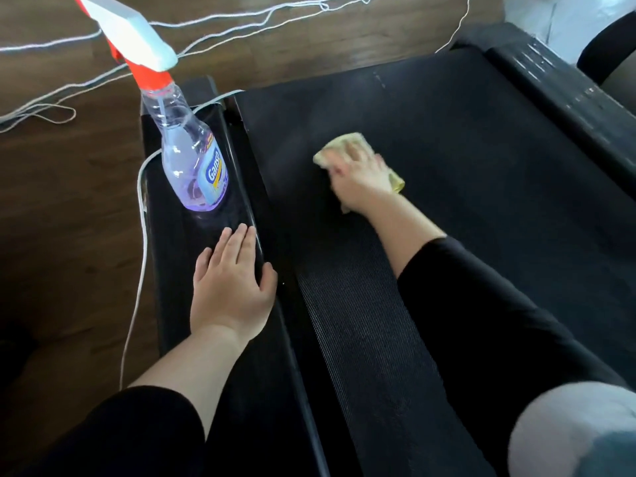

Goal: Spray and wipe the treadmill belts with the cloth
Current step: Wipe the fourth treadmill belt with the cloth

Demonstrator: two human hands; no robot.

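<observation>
A black treadmill belt fills the view. On it, the right hand presses a yellow cloth down, fingers laid over it. On the side rail left of the belt, the left hand rests flat and open, near an upright spray bottle.

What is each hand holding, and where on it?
Right hand presses on the middle of the cloth on the belt; blur hides any grip. Left hand flat on the side rail, holding nothing.
</observation>
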